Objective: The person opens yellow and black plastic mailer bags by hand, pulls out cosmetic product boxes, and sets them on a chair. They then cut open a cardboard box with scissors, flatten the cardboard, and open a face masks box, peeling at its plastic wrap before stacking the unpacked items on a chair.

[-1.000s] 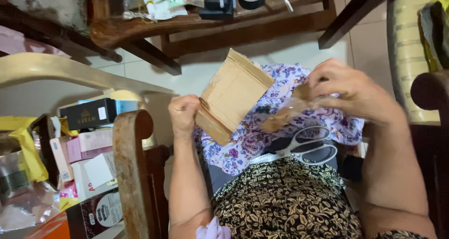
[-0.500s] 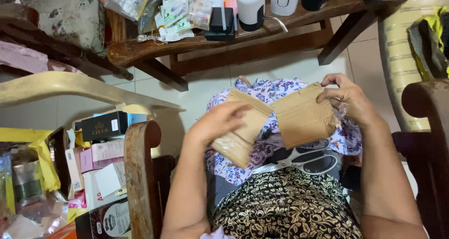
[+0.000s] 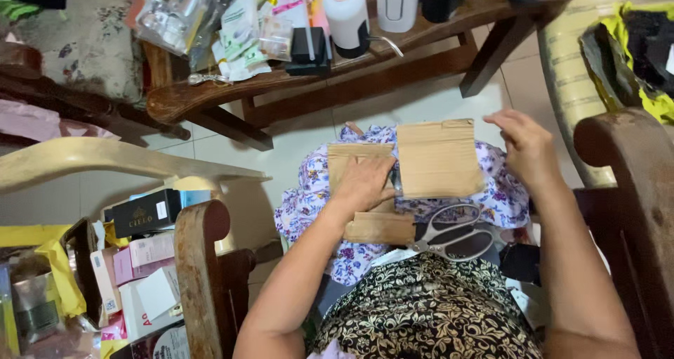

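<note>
Centre of the frame: flat cardboard box (image 3: pixel 365 190) lying opened out on the floral cloth (image 3: pixel 309 197) over the lap, one brown flap (image 3: pixel 439 159) spread to the right of it, touching along the fold. Left hand (image 3: pixel 365 183) pressing palm-down on the left panel, fingers spread flat, grip not closed around anything. Right hand (image 3: pixel 526 148) at centre right, just beside the flap's right edge, fingers loosely curled and open, holding nothing. Just below the flap, grey-handled scissors (image 3: pixel 456 232) resting on the lap, blades pointing left under the cardboard's lower edge. Black-and-tan patterned fabric (image 3: pixel 428 310) filling the lower centre. Wooden armrest (image 3: pixel 200 260) at lower left, another dark one (image 3: pixel 618 155) at right. Lower left corner crowded with small boxes (image 3: pixel 144 253), a black one (image 3: pixel 144 213) among them, and yellow wrapping (image 3: pixel 60 260). Across the top, a wooden surface (image 3: pixel 337 71) carrying sachets, a white bottle (image 3: pixel 345 11) and a black holder (image 3: pixel 309 50). Pale tiled floor (image 3: pixel 295 141) below it.
</note>
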